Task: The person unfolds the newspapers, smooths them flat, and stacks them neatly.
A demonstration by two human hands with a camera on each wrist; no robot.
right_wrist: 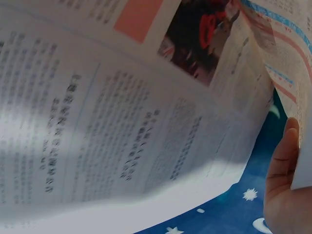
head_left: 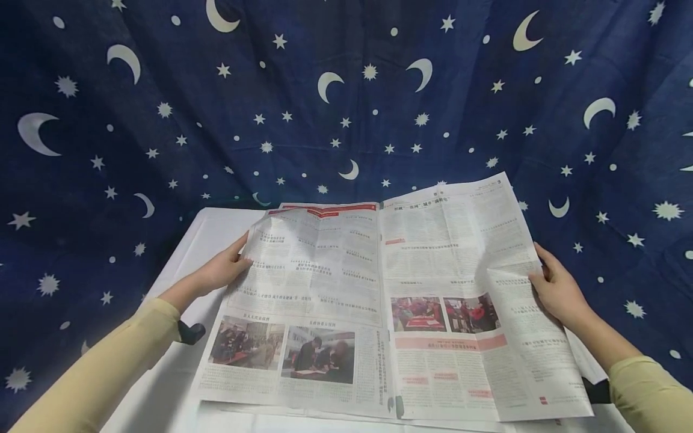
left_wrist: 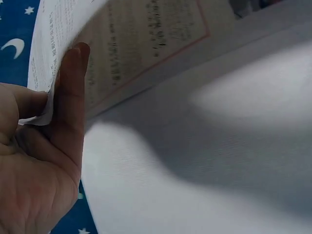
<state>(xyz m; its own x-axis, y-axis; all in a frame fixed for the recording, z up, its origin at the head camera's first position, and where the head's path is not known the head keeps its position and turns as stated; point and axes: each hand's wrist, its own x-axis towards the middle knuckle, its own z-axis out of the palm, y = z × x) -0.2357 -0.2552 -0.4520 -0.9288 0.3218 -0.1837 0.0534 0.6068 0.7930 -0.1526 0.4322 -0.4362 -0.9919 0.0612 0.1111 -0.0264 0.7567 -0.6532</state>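
A newspaper point(head_left: 325, 288) lies spread wide between both hands, its pages printed with text, red banners and several photos. My left hand point(head_left: 224, 267) pinches its left edge; in the left wrist view, thumb and fingers point(left_wrist: 70, 107) have the sheet between them. On the opposite side my right hand point(head_left: 557, 285) grips the right edge, where the page is lifted and creased. The right wrist view shows the right hand point(right_wrist: 285, 180) at the border of a raised sheet, its thumb hidden there. More newspaper pages point(right_wrist: 122, 126) hang beneath that sheet.
Under the newspaper is a white tabletop point(head_left: 178, 252), its left edge in sight. A dark blue curtain point(head_left: 303, 162) with moons and stars hangs behind it. Dark wrist straps or mounts point(head_left: 192, 332) show near the sleeves.
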